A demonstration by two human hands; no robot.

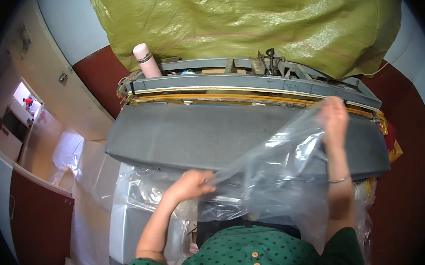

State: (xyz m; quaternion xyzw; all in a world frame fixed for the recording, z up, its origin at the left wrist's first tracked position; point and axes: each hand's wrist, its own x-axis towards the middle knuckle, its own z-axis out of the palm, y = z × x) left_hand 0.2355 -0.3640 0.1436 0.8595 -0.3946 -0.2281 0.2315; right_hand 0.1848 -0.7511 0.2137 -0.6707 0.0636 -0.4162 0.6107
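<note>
A sheet of clear plastic film (pixel 283 162) stretches between my two hands, slanting over the front of a long grey padded surface (pixel 197 131). My left hand (pixel 192 184) is closed on the film's edge near the front of that surface. Farther out and to the right, my raised right hand (pixel 334 116) grips the film's upper corner; its fingers are slightly blurred. The lower part of the film hangs down in front of my body. A bracelet circles my right wrist.
Behind the grey surface runs a metal machine frame (pixel 209 81) with yellow strips along it. A pink bottle (pixel 146 59) stands at its left end. Green woven sheeting (pixel 244 22) hangs at the back. More clear plastic (pixel 149 186) lies at the left, near an open door (pixel 54 60).
</note>
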